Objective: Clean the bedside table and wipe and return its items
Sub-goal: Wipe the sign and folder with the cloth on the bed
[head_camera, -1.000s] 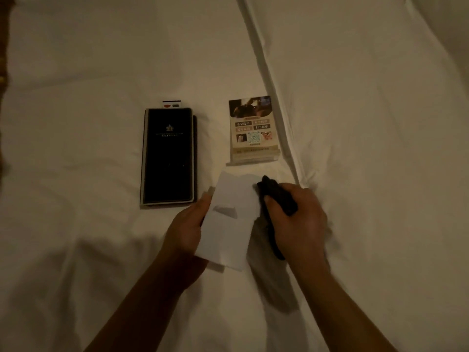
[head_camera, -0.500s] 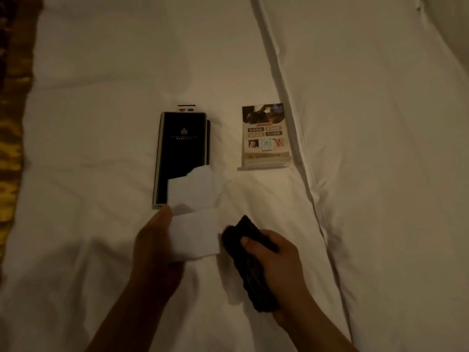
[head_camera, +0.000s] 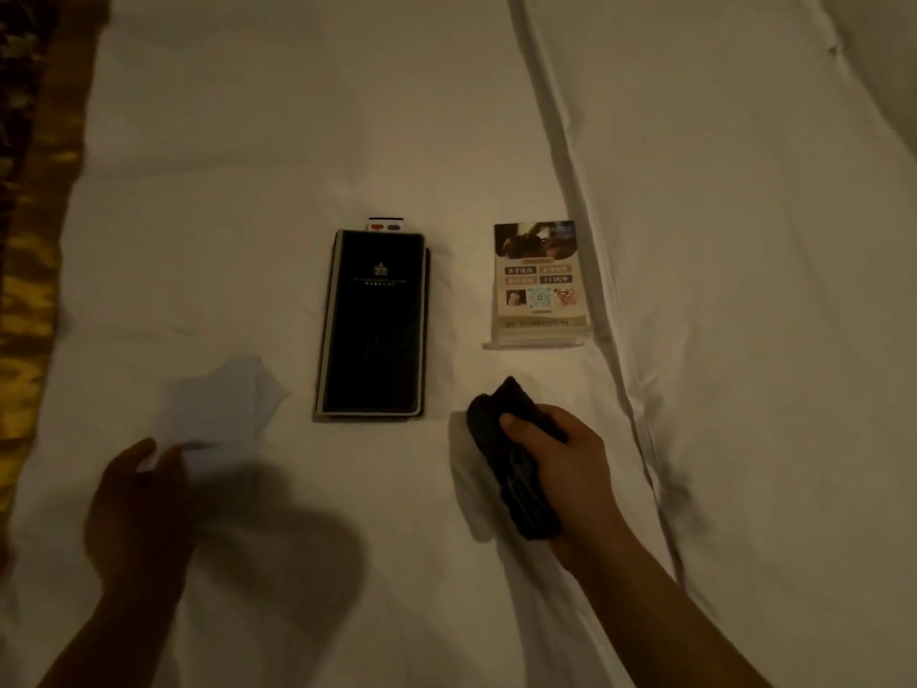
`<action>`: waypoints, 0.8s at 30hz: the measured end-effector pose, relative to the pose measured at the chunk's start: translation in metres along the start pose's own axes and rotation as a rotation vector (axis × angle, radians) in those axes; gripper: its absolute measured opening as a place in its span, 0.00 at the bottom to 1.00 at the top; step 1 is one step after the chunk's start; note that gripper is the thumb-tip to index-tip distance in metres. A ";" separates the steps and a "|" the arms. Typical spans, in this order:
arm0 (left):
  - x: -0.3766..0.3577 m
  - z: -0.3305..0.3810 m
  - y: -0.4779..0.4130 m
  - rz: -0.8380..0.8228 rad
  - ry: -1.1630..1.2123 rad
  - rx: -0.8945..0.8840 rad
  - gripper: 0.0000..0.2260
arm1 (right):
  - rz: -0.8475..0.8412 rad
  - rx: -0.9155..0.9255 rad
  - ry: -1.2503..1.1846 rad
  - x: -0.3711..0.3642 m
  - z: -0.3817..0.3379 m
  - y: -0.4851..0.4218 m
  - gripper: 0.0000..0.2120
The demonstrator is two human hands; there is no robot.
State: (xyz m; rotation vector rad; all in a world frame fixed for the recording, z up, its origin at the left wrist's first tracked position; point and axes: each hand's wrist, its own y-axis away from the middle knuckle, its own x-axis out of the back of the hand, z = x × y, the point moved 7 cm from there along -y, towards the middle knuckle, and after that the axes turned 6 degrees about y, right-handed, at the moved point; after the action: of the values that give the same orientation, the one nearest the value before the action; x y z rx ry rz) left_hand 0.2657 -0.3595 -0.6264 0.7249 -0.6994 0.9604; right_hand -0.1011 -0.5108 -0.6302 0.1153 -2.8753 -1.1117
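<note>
On the white bed sheet (head_camera: 248,166), the left hand (head_camera: 141,494) pinches the near edge of a white paper (head_camera: 218,404), blurred, apparently between thumb and fingers. A black folder (head_camera: 374,322) lies flat at centre, a small card (head_camera: 384,224) poking from its far end. Right of it lies a printed sign holder (head_camera: 538,285). Nearer, the right hand (head_camera: 565,469) has its fingers curled round a dark cloth (head_camera: 489,429).

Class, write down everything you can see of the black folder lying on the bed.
The black folder is a tall, narrow rectangle with a smooth, leather-like cover, a small gold emblem near its top, and a pale edge along its left and bottom sides. It lies flat and closed on the white bed sheet. A small white item with red and green buttons pokes out at its far end.
</note>
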 end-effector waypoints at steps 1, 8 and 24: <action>0.000 0.009 0.004 0.011 -0.084 -0.074 0.20 | 0.006 0.003 -0.005 0.001 -0.001 -0.002 0.02; -0.043 0.125 0.048 0.025 -0.097 -0.706 0.20 | 0.028 0.016 -0.002 0.003 -0.004 -0.014 0.01; -0.147 0.153 0.002 -0.713 0.558 0.120 0.17 | -0.030 0.178 0.013 -0.035 -0.042 -0.021 0.02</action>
State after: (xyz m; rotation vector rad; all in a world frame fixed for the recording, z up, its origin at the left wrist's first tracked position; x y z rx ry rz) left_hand 0.1745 -0.5492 -0.6553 0.6932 0.1197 0.4983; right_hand -0.0618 -0.5510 -0.6142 0.1739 -2.9656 -0.8530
